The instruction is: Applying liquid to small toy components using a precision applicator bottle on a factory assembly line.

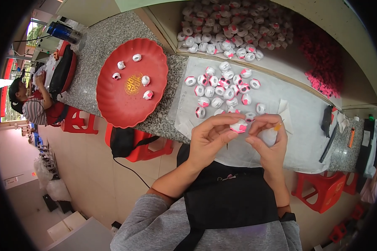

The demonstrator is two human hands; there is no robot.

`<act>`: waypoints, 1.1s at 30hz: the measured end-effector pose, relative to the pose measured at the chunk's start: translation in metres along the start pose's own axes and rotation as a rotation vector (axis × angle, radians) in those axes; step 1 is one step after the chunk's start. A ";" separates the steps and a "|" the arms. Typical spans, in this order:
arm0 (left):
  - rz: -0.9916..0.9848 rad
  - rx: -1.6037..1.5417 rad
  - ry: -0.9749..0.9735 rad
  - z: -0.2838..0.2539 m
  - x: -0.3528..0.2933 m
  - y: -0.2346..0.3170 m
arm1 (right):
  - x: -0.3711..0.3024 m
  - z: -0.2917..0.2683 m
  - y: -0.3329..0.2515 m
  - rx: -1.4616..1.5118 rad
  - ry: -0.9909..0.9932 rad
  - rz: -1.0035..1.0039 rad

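My left hand (209,140) pinches a small rounded white piece with a bright pink patch (238,126) between thumb and fingertips, above the near edge of the work sheet. Close beside it, my right hand (274,154) is curled around a translucent white squeeze bottle (268,137) with a yellow-orange tip pointing up and away. Whether the right fingertips also pinch something small, I cannot make out. Just beyond both hands, several similar white and pink pieces (228,93) lie in a loose cluster on the pale sheet (243,152). Some show dark openings.
To the left, a red scalloped tray (132,113) carries several white pieces. A shelf behind holds a heap of white pieces (238,25) and pink bits (322,62). A black rod (329,144) and an orange tool (351,137) lie right. Another person (31,98) sits far left.
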State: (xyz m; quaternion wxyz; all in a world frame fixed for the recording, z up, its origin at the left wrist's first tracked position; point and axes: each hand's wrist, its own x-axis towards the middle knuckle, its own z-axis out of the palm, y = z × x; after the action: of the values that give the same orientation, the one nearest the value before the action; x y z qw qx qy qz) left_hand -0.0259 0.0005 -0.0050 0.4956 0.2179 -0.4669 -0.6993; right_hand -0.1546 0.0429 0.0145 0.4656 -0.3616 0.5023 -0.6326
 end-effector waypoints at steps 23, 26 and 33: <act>-0.031 -0.085 -0.128 -0.004 -0.006 -0.010 | -0.007 -0.004 0.005 0.076 -0.114 0.076; -0.071 -0.076 -0.140 -0.004 -0.006 -0.008 | -0.007 -0.007 0.005 0.085 -0.117 0.094; -0.177 -0.070 -0.073 0.004 -0.006 0.001 | -0.006 -0.010 0.002 0.095 -0.125 0.145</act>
State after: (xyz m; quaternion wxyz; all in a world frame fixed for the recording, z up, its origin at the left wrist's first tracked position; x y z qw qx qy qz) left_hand -0.0259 0.0071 -0.0032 0.4220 0.2152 -0.4387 -0.7636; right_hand -0.1611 0.0513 0.0101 0.5570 -0.3406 0.4667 -0.5966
